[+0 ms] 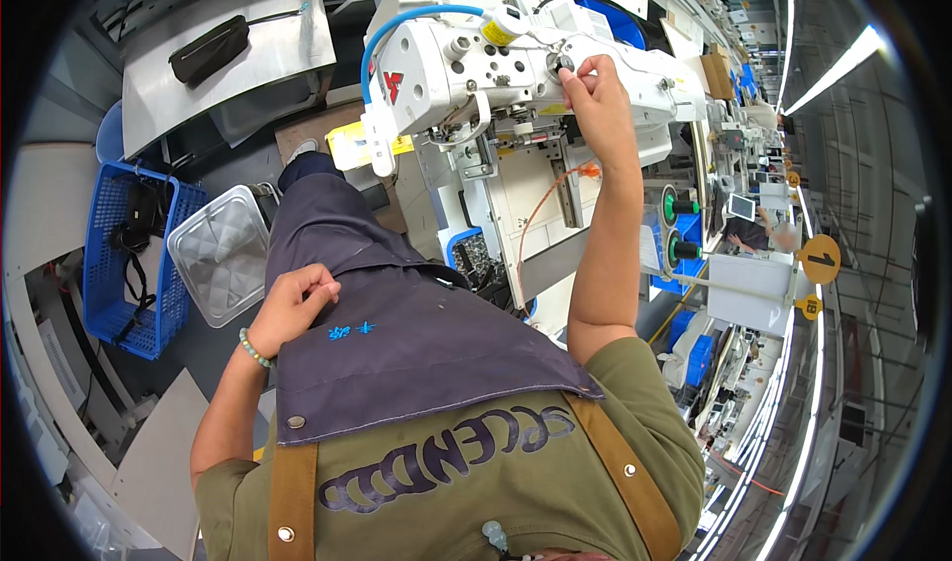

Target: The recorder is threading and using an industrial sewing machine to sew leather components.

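Observation:
A white industrial sewing machine (426, 65) with a blue air hose (416, 14) stands in front of me. High on its front, my right hand (598, 95) has thumb and fingertips closed on a small dark round knob (560, 63); the fingers partly cover it. My left hand (296, 303) lies against the dark apron (397, 313), its fingers loosely curled and nothing showing in them. Below the machine head sit the needle and presser parts (478, 155). An orange cord (540, 209) hangs beneath my right hand.
To the left, a metal side table (288, 41) bears a dark pouch (210, 51). Under it stand a blue basket (178, 293) with dark items and a clear plastic bin (220, 254). Green thread spools (684, 207) stand to the right, near a long row of other workstations.

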`<state>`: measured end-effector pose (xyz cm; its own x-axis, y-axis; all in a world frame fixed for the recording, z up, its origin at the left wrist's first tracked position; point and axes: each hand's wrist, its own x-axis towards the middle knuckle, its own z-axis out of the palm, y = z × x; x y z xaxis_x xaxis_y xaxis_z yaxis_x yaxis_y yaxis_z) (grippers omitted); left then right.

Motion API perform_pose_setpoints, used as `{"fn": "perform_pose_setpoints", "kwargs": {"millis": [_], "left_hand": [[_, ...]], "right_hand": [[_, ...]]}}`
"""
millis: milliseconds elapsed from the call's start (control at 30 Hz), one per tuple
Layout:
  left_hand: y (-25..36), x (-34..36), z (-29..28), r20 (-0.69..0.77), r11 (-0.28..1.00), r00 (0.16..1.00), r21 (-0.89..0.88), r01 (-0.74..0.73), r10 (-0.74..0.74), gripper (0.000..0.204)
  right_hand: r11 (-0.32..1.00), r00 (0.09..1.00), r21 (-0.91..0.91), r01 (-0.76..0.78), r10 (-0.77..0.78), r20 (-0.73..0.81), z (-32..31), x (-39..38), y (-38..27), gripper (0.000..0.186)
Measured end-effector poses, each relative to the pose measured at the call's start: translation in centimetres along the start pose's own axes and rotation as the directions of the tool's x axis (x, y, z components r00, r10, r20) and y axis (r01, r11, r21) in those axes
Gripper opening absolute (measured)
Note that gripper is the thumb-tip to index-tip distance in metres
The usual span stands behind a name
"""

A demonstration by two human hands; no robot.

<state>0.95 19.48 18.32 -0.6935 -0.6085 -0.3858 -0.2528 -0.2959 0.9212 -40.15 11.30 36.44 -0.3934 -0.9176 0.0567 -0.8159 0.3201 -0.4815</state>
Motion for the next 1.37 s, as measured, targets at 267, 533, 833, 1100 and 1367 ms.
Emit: {"fn": "perform_pose_setpoints", "kwargs": {"millis": [267,533,833,1100,1367], "left_hand": [[-0.1,-0.4,-3.1,-0.107,1.000,0.994,-0.026,0.018,-0.020,0.021],[-5.0,0.7,-10.9,-0.553,0.361,0.813,0.806,0.469,0.179,0.016],[6.1,12.4,-17.2,-0.400,0.565,0.813,0.818,0.109,0.423,0.021],[12.4,25.6,-25.7,-0.177,0.430,0.795,0.896,-0.114,0.580,0.017],[7.5,36.3,-28.9,-0.035,0.463,0.849,0.850,-0.253,0.528,0.032]], "right_hand": [[0.988,1.000,0.154,0.009,-0.012,0.021,-0.8,-1.6,0.9,0.025],[0.625,0.981,0.756,0.195,-0.141,-0.136,-7.8,-10.7,2.7,0.047],[-0.466,0.628,0.673,0.574,-0.278,-0.727,-13.8,-15.5,-1.9,0.028],[-0.268,0.618,0.696,0.666,-0.324,-0.716,-15.4,-17.6,-0.4,0.024],[-0.015,0.386,0.399,0.917,-0.222,-0.895,-7.2,-14.1,0.2,0.014]]}}
